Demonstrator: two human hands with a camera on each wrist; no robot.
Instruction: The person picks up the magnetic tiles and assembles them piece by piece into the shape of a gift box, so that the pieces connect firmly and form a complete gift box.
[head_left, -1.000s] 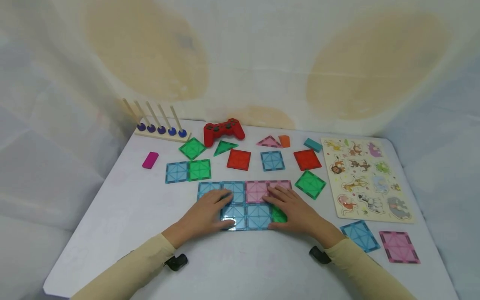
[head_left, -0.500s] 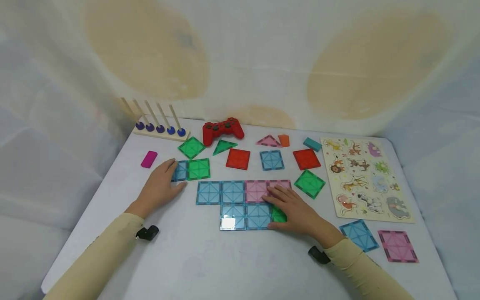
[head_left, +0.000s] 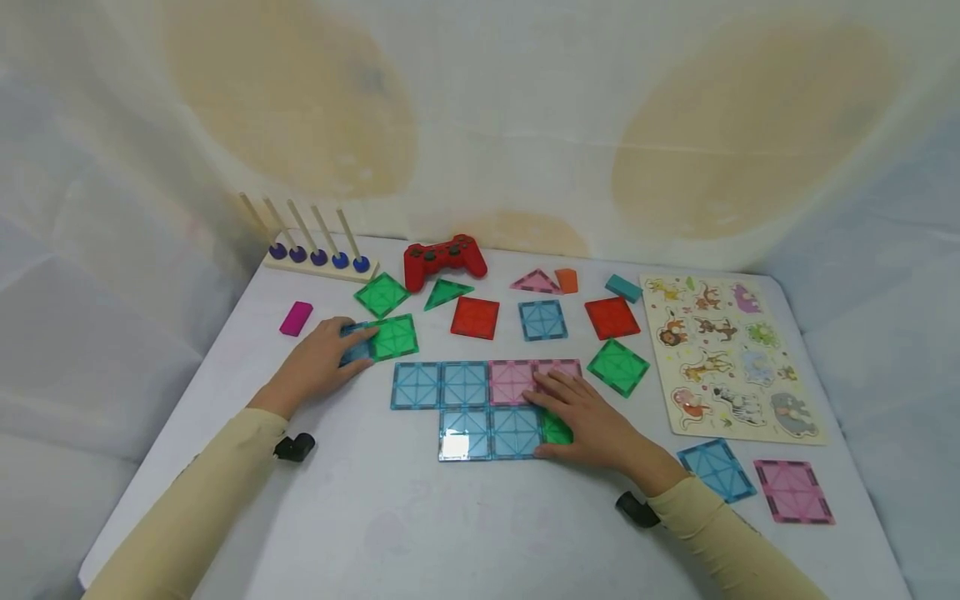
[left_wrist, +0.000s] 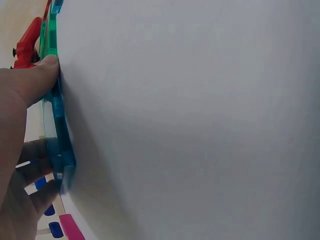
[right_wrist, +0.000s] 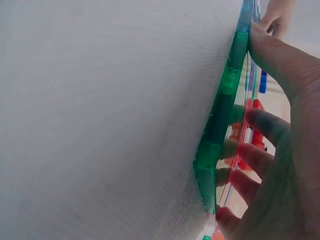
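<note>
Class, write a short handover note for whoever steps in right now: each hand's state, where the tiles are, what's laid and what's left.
Left hand: grips the blue tile joined to a green tile, left of the layout.
Right hand: rests flat on the layout's green tile and pink tiles.
Done: flat layout of two rows, joined at mid-table.
Left: loose tiles behind it, including red tiles, and two at near right, including a pink tile.

Both hands (left (head_left: 318,362), right (head_left: 592,421)) rest on flat tiles (head_left: 465,408).
</note>
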